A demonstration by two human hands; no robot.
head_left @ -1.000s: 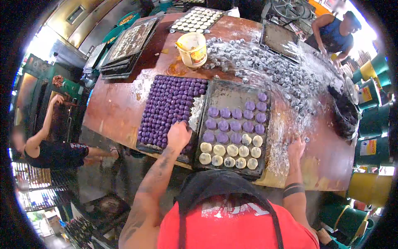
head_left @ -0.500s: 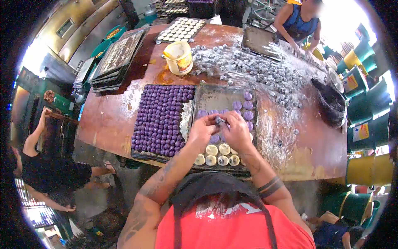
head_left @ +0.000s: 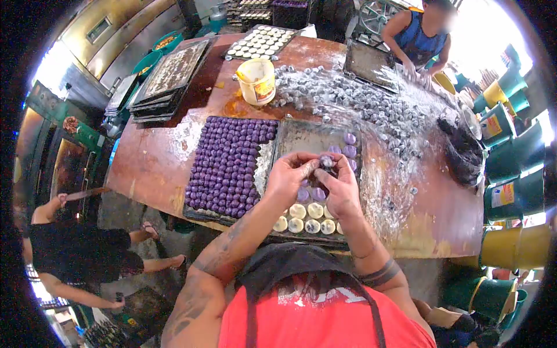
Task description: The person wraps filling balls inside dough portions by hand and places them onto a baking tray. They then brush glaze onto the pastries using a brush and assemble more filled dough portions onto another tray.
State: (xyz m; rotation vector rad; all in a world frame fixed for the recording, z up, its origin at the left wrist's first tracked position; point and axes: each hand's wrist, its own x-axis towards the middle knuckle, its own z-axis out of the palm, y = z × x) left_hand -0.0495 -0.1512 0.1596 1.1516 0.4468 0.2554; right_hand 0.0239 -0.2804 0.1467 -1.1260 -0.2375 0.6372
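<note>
My left hand (head_left: pixel 286 178) and my right hand (head_left: pixel 342 187) meet over a baking tray (head_left: pixel 303 137). Between their fingertips they pinch a small dark purple dough piece (head_left: pixel 326 162), dusted with flour and partly covered by the fingers. Flattened purple rounds (head_left: pixel 349 151) lie on the tray's right side and under my hands, which hide some of them. Pale yellow rounds (head_left: pixel 313 210) fill the rows nearest me. Left of my hands, a second tray is packed with dark purple balls (head_left: pixel 226 165), and a whitish strip shows along its right edge.
Beyond the trays stand a white and yellow bucket (head_left: pixel 257 91) and many floured dough pieces (head_left: pixel 348 95). Stacked dark trays (head_left: pixel 168 78) sit at the left. A co-worker (head_left: pixel 419 43) works at the far right corner; another person (head_left: pixel 87 246) is at the left. A black bundle (head_left: pixel 461 145) lies right.
Both hands have shifted slightly right with the dough piece, which now shows more between the fingers. The person at the left has moved a leg and an arm.
</note>
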